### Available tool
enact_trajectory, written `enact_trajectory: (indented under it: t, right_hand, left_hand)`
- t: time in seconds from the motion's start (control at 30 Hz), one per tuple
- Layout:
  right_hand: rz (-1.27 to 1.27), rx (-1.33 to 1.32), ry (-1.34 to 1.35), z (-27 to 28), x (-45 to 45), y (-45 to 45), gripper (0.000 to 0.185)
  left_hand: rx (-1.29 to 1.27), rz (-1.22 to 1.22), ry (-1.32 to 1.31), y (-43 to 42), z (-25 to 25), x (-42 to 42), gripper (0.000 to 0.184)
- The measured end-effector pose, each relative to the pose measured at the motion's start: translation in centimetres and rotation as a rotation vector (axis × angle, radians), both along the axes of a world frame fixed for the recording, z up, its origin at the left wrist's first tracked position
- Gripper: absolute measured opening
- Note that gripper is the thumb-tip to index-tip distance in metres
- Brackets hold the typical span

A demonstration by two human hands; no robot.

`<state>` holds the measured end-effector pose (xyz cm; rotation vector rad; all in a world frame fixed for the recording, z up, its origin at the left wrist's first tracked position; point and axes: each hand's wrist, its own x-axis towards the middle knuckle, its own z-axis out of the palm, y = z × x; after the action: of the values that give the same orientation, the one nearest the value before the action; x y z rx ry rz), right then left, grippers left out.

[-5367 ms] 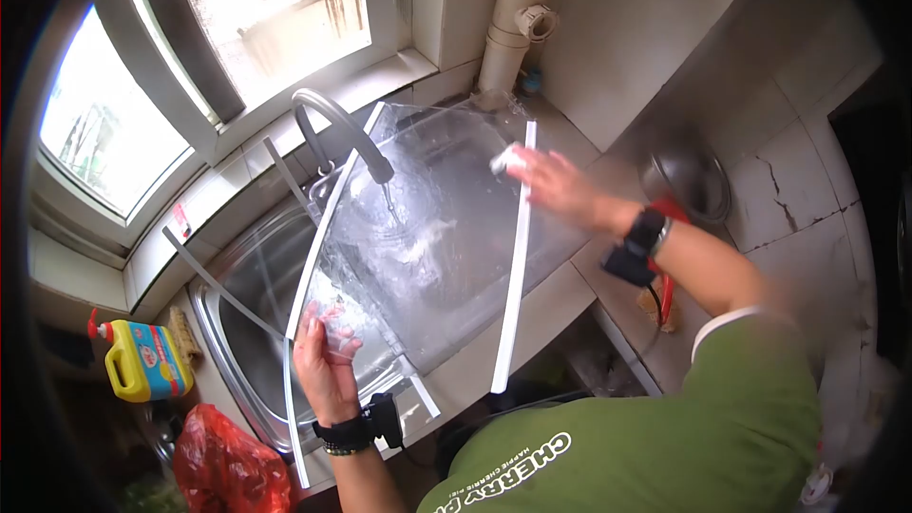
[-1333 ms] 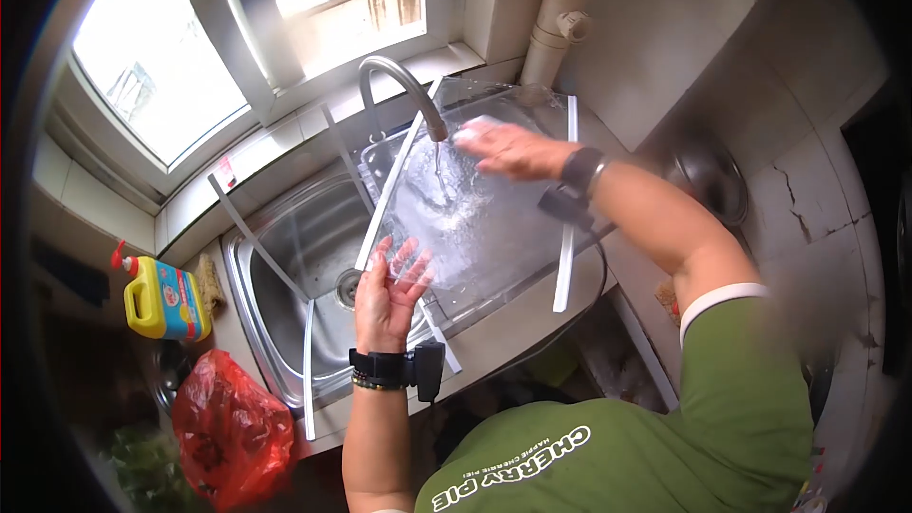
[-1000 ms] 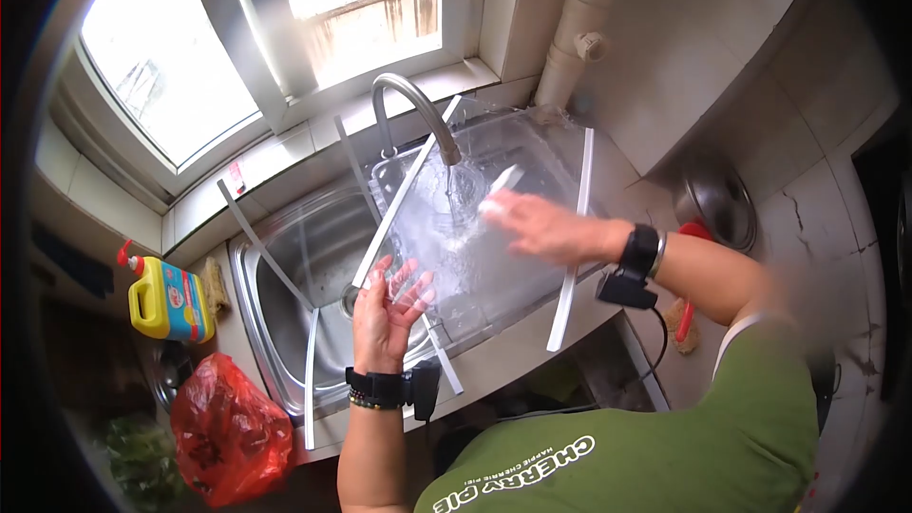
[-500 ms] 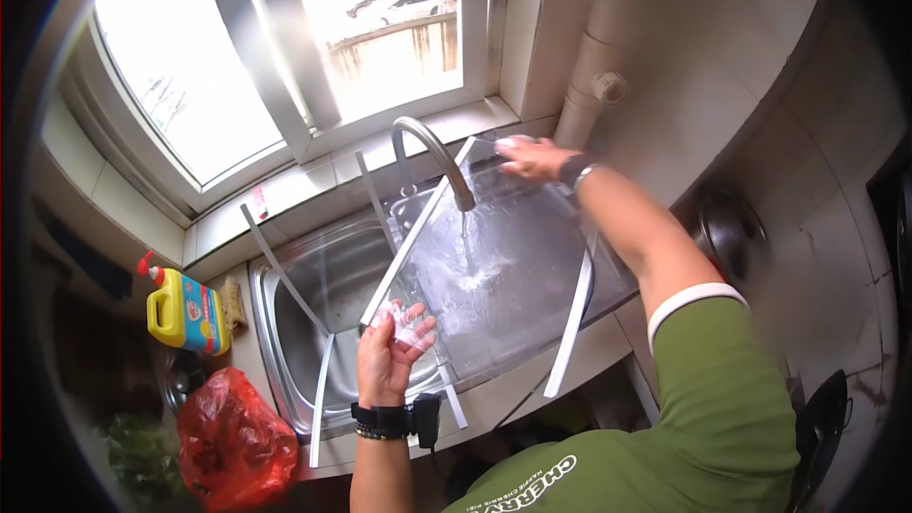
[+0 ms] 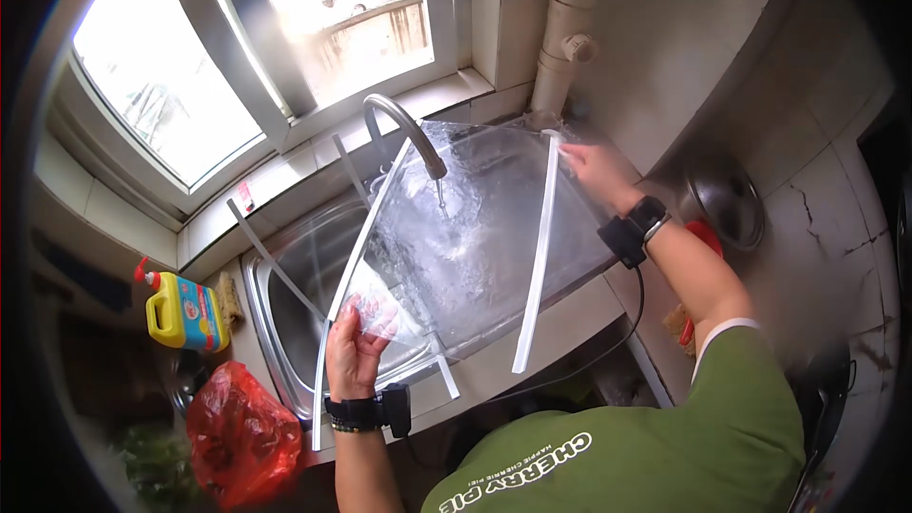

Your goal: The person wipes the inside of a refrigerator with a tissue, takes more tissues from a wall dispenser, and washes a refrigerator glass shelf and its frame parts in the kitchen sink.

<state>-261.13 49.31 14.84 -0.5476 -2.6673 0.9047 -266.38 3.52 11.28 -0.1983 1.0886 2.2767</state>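
A clear panel (image 5: 484, 266) lies slanted across the sink (image 5: 269, 351) as water runs onto it from the faucet (image 5: 404, 122). We see its left white strip (image 5: 363, 242) and right white strip (image 5: 537, 256) stretch from the person's side toward the window wall; which side of the panel is longer, we cannot tell. The left hand (image 5: 352, 361), palm up, holds the near left corner, fingers spread and visible through the sheet. The right hand (image 5: 598, 174) reaches out to the far end of the right white strip, fingers bent; whether they are clamped on anything, we cannot tell. Half a second ago, we saw that hand at the panel's far edge, behind the faucet.
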Motion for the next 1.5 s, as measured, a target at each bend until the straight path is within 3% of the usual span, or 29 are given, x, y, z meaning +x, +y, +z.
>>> enact_trajectory:
  t: [0.13, 0.17, 0.27, 0.4, 0.6, 0.93, 1.0, 1.23, 1.43, 1.5]
  right_hand:
    - [0.001, 0.106, 0.012, -1.8, 0.1, -0.2, 0.031]
    - [0.022, 0.153, -0.108, -1.7, 0.3, -0.4, 0.03]
    - [-0.177, 0.199, -0.021, -2.0, 0.0, -4.3, 0.042]
    - [-0.301, -1.404, 0.018, -0.3, -0.2, -9.5, 0.04]
    - [-0.297, -1.584, 0.131, -1.8, 0.7, -11.3, 0.021]
    - [-0.313, -1.517, 0.287, 5.8, 4.4, -13.2, 0.016]
    - [-0.321, -1.48, 0.298, 6.6, 5.5, -12.8, 0.015]
    - [-0.338, -1.353, 0.554, 8.1, 9.6, -11.7, 0.007]
    - [-0.384, -1.153, 0.83, 8.8, 10.4, -10.2, 0.019]
    - [-0.42, -1.121, 0.892, 9.1, 10.6, -9.0, 0.015]
  left_hand:
    - [0.001, 0.022, 0.007, -0.1, 0.8, 0.5, 0.037]
    - [-0.007, 0.036, 0.024, 0.0, 1.4, 0.7, 0.034]
    - [-0.035, 0.077, 0.059, -0.1, 3.7, 2.1, 0.029]
    - [-0.095, 0.084, 0.084, -1.2, 5.2, 3.4, 0.03]
    - [-0.115, 0.104, 0.118, -2.7, 7.0, 5.2, 0.031]
    - [-0.072, 0.083, 0.065, -4.2, 9.0, 6.8, 0.032]
    - [0.054, 0.063, 0.016, -4.3, 7.9, 6.6, 0.029]
    - [0.123, -0.178, -0.078, -1.0, 4.4, 4.1, 0.024]
    - [0.125, -0.185, -0.159, 4.9, 3.1, -0.1, 0.044]
    - [0.133, -0.205, -0.104, 6.8, 3.6, -0.9, 0.045]
